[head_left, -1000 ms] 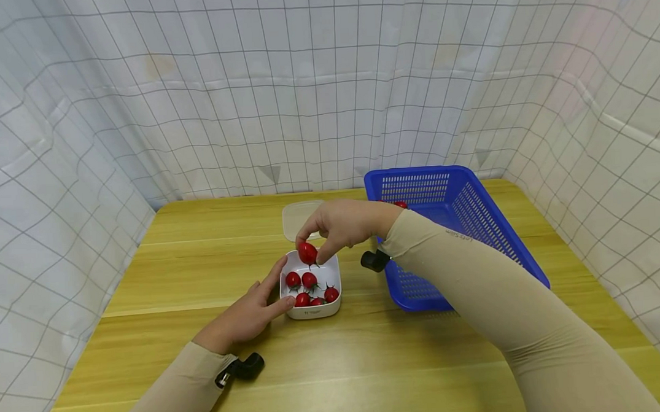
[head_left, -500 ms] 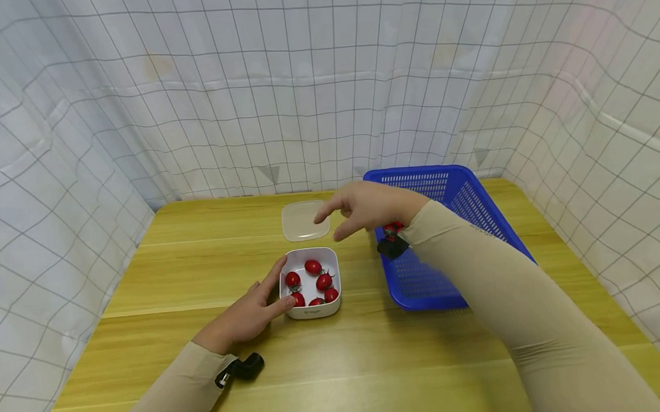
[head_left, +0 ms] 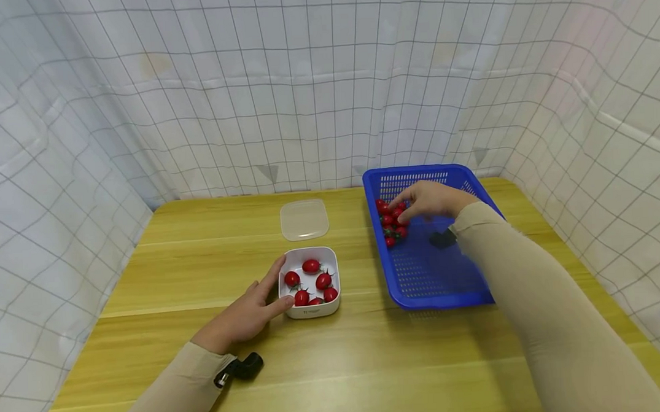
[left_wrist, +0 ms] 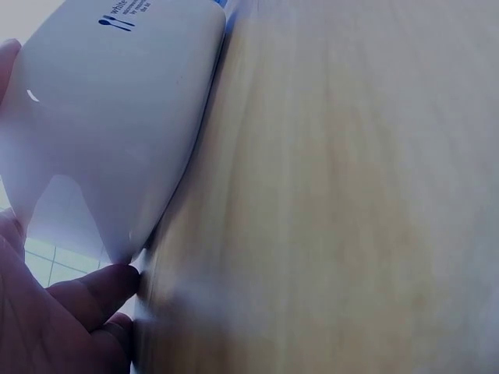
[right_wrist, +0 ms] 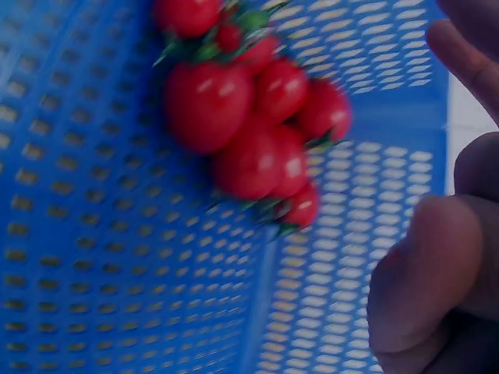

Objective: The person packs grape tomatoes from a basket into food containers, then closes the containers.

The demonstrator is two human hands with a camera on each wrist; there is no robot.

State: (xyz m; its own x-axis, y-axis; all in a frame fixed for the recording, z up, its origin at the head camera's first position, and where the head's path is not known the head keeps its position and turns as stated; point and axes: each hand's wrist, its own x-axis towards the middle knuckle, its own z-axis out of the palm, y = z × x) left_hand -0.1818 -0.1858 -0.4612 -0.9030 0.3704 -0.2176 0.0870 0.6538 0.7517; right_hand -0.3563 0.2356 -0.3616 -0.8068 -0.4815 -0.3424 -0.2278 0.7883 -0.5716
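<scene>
My left hand (head_left: 246,315) rests against the left side of a small white food container (head_left: 310,314), thumb at the front rim and straight fingers along the wall. Several cherry tomatoes (head_left: 323,281) with green stems lie inside it. In the left wrist view, fingertips (left_wrist: 117,284) touch the lower wall of the container. Over the blue basket (head_left: 389,274), my right hand (head_left: 432,200) reaches toward a cluster of cherry tomatoes (head_left: 388,219) along the basket's left side. Its thumb and fingers are apart with nothing seen between them. The right wrist view shows the thumb (right_wrist: 429,265) away from the tomatoes.
A translucent flat lid (head_left: 304,220) lies on the wooden table (head_left: 210,254) behind the container. White curtains (head_left: 314,96) with a grid pattern enclose the back and sides. The basket's raised rim stands right of the container.
My right hand has put a cherry tomato into the container, let go, and moved right into the basket. Some tomatoes in the container have shifted. My left hand has stayed in place.
</scene>
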